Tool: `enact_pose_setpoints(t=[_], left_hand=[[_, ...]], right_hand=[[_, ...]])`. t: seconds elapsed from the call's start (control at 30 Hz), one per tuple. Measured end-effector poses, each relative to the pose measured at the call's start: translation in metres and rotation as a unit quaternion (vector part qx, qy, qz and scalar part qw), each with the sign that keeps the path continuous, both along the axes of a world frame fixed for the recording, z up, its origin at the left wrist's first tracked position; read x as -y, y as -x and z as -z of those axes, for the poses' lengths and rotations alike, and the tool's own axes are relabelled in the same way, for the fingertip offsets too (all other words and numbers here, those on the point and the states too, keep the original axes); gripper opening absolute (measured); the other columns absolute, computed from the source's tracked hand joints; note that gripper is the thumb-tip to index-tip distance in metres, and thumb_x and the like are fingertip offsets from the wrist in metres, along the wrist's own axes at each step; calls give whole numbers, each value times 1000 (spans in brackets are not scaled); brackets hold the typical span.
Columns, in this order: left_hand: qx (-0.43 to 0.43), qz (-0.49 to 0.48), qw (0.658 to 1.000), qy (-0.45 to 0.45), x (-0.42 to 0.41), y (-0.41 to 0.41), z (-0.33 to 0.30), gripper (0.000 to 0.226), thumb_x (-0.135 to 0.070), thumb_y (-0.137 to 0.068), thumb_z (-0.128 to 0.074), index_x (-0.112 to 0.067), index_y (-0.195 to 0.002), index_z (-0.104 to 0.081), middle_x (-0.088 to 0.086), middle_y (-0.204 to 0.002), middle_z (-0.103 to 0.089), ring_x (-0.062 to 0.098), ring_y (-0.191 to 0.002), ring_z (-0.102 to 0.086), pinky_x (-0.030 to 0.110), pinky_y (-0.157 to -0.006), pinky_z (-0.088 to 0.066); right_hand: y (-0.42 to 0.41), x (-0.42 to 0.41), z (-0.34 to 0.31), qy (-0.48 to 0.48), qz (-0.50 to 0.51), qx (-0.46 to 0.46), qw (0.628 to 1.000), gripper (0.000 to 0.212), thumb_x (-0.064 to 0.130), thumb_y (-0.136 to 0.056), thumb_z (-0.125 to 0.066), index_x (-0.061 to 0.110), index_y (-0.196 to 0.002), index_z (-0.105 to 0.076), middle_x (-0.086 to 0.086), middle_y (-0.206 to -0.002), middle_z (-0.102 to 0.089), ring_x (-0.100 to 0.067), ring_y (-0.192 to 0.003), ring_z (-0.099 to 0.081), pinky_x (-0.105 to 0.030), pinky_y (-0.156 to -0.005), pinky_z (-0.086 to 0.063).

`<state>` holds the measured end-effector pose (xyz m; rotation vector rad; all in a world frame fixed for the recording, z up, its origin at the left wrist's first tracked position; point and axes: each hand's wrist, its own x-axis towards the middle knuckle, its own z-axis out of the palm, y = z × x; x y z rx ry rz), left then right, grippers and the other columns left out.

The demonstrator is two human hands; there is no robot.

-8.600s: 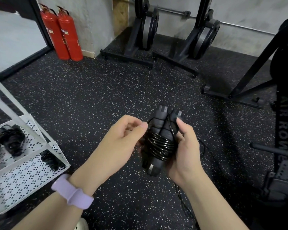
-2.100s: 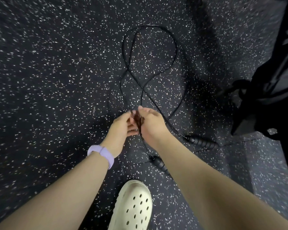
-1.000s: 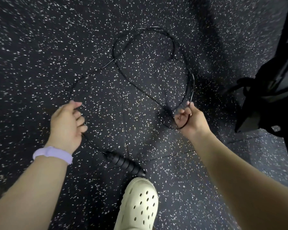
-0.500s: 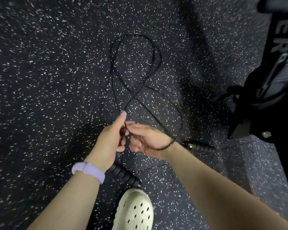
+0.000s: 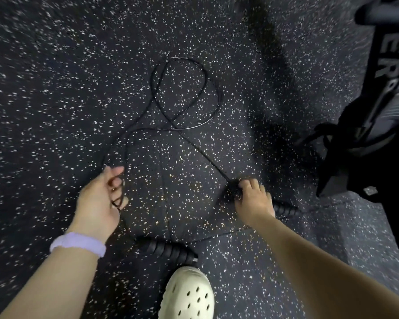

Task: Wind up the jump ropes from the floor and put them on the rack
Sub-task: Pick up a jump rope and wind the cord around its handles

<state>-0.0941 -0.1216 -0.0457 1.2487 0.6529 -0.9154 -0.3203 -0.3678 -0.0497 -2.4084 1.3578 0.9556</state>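
The jump rope (image 5: 182,93) is lying on the speckled black floor (image 5: 55,88), its thin black cord forming a crossed double loop ahead of both hands. From the crossing, one strand is running back and left to the left hand (image 5: 99,199); the other is running back and right to the right hand (image 5: 255,201).

The left hand is holding the cord: its fingers are curled with small turns of cord showing between them, and the thumb is lying alongside. Below this hand the cord is continuing down to the near handle (image 5: 168,249), a ribbed black grip lying on the floor just beside the toe of a cream clog (image 5: 189,295) (contact between the two cannot be confirmed).

The right hand is lying palm-down over the far handle (image 5: 283,209), with its fingers bent over the cord end of the handle, where the strand meets it. Only the ribbed tail of this handle is showing past the hand, at its right edge. Whether the fingers are fully wrapping the handle cannot be told; the frame is blurred there.

A lilac wristband (image 5: 78,245) is sitting on the left wrist. Black gym equipment (image 5: 378,65) with white lettering is standing at the right edge, well apart from the rope.
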Motion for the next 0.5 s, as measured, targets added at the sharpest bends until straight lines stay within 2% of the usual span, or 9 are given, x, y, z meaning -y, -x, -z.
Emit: enact_pose_setpoints(t=[0.1, 0.13, 0.2, 0.27, 0.33, 0.37, 0.4, 0.47, 0.5], left_hand=[[-62, -88, 992, 64, -11, -13, -2, 30, -35, -108, -43, -17, -96, -65, -11, -63, -34, 5, -42, -26, 17, -37, -20], [-72, -99, 989, 88, -15, -15, -4, 32, -37, -107, -44, -16, -98, -66, -11, -65, -36, 4, -44, -27, 17, -39, -21], [-74, -92, 985, 124, -25, -12, -15, 42, -43, -96, -57, -6, -108, -73, -7, -73, -50, 5, -56, -38, 17, -52, -32], [-60, -81, 988, 121, -38, 5, -19, 63, -44, -74, -73, 3, -117, -74, 4, -95, -68, 10, -81, -57, 25, -77, -44], [-97, -165, 971, 145, -55, 33, -19, 58, -31, -89, -61, 4, -135, -61, 18, -132, -66, 25, -118, -65, 40, -102, -44], [-135, -254, 943, 169, -59, 47, -16, 49, -19, -100, -46, 0, -145, -51, 23, -148, -54, 30, -134, -55, 44, -113, -38], [-138, -289, 938, 133, -59, 61, -10, 46, -10, -104, -37, -7, -149, -47, 21, -154, -46, 29, -141, -47, 42, -119, -32], [-50, -81, 995, -33, -48, 84, -4, 43, 0, -103, -45, -21, -138, -58, -1, -142, -60, 7, -126, -57, 29, -112, -38], [5, -14, 995, -99, -40, 95, 0, 39, 2, -101, -53, -19, -133, -61, -7, -129, -64, 0, -111, -60, 22, -103, -45]], right_hand=[[6, -3, 3, 0, -38, -44, 998, 29, 28, -110, -38, 18, -130, -56, -7, -117, -71, -28, -111, -65, -41, -110, -35], [7, -5, 5, -13, -22, -20, 999, 30, 31, -111, -37, 16, -121, -61, -9, -109, -73, -30, -102, -67, -40, -103, -42], [1, -10, 6, -77, 115, 107, 985, 33, 32, -111, -41, 10, -104, -65, -8, -86, -70, -28, -77, -66, -39, -80, -54], [-16, -17, 4, -161, 257, 211, 929, 33, 29, -111, -44, 5, -102, -66, -1, -62, -55, -17, -54, -52, -47, -70, -62], [-43, -27, -7, -256, 353, 263, 861, 29, 23, -112, -45, 2, -109, -64, -2, -59, -51, -16, -52, -49, -50, -74, -64], [-59, -33, -15, -302, 399, 282, 819, 29, 22, -112, -45, -1, -113, -62, -6, -61, -56, -19, -55, -55, -47, -73, -65], [-74, -40, -22, -344, 444, 295, 773, 31, 22, -112, -44, -3, -116, -62, -10, -67, -62, -23, -60, -62, -45, -72, -66], [-99, -49, -33, -401, 494, 313, 705, 34, 23, -112, -42, -4, -118, -62, -17, -80, -72, -31, -74, -73, -43, -74, -66], [-108, -53, -35, -413, 496, 323, 692, 34, 23, -112, -42, -3, -118, -62, -18, -86, -75, -33, -82, -76, -44, -80, -65]])
